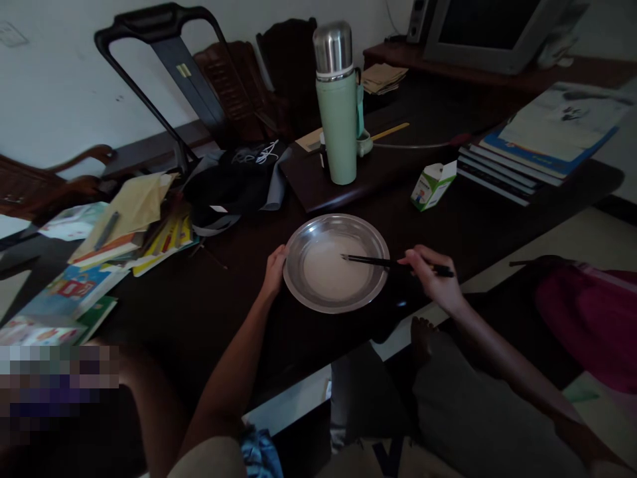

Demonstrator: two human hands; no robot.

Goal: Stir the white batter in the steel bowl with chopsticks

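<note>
A round metal bowl (336, 307) with a pale, whitish content (333, 275) sits near the front edge of the dark table. At its left rim is my left hand (275, 269), fingers closed on the edge. My right hand (434, 275) grips a pair of dark chopsticks (375, 261) near their thick end. Their tips reach over the rim and touch or hover just at the pale content; which one I cannot tell. A small green and white carton (434, 186) stands behind the bowl to the right.
Behind the bowl rises a green thermos (338, 126) with a steel cap. Books (552, 143) are stacked at the right; more books and papers (134, 219) and a black bag (239, 179) lie left. Another person's arm (154, 392) rests at lower left. A pink bag (582, 318) is at right.
</note>
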